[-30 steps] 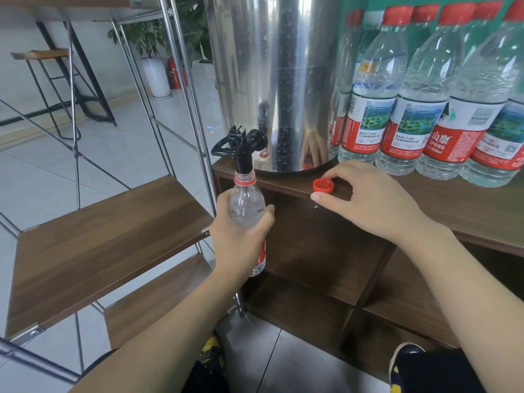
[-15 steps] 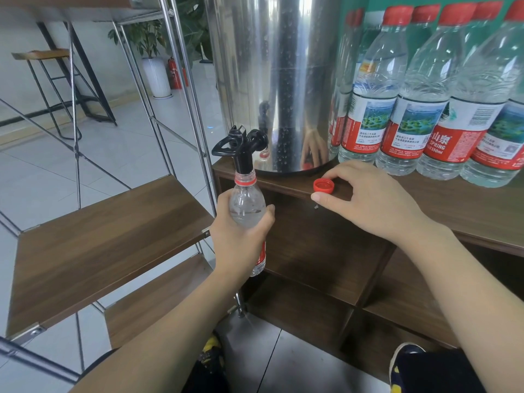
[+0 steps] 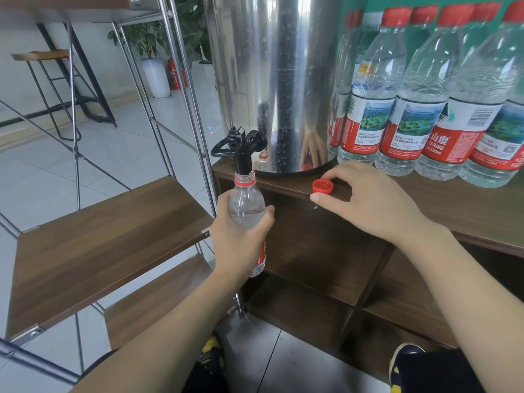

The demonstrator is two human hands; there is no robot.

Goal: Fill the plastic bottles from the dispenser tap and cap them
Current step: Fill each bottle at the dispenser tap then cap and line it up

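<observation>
The left hand (image 3: 241, 239) grips the bottle (image 3: 247, 205) under the tap (image 3: 241, 147). The right hand (image 3: 368, 199) rests by the red cap (image 3: 322, 186), fingers loose.

The left hand (image 3: 241, 236) grips a clear bottle (image 3: 247, 205) upright, its open neck right under the black tap (image 3: 241, 147) of the steel dispenser (image 3: 272, 80). Right of the tap, the right hand (image 3: 368, 199) rests on the table (image 3: 467, 211) beside a loose red cap (image 3: 322, 186). Capped bottles (image 3: 425, 95) stand right of the dispenser.
</observation>
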